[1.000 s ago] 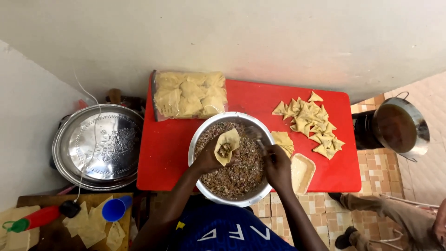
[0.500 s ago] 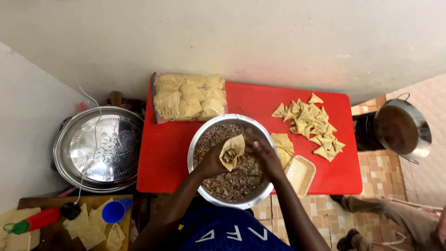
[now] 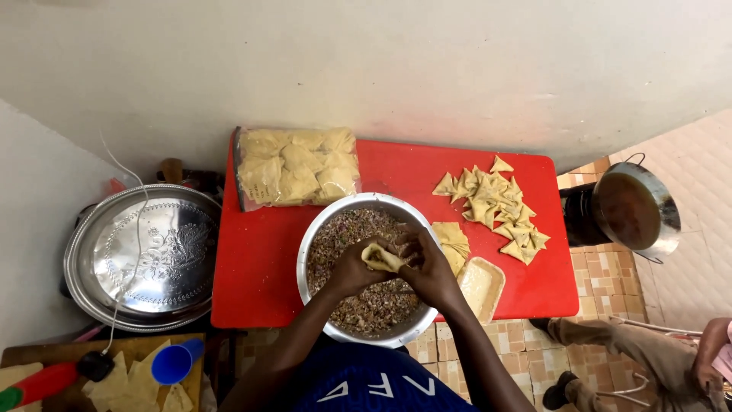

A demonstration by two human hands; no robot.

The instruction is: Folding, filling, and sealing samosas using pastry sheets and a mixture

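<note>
Both hands over the steel bowl of minced filling (image 3: 358,305) at the red tabletop's (image 3: 252,282) front edge, left hand (image 3: 349,268) cupping a folded pastry wrapper (image 3: 381,258), right hand (image 3: 428,268) fingers pinched on it (2 hands touching), folded triangles (image 3: 496,206) near the right edge.

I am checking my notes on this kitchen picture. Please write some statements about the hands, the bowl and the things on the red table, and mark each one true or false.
1. Both hands, left hand and right hand, hold a pastry piece over the metal bowl. True.
2. The bowl is empty. False: it holds a minced filling.
3. The folded triangles lie on the red table, to the right of the bowl. True.
4. The clear bag of pastry sheets lies on the floor. False: it lies on the table, behind the bowl.
5. The blue cup stands on the red table. False: it is on a wooden board lower left.
</note>
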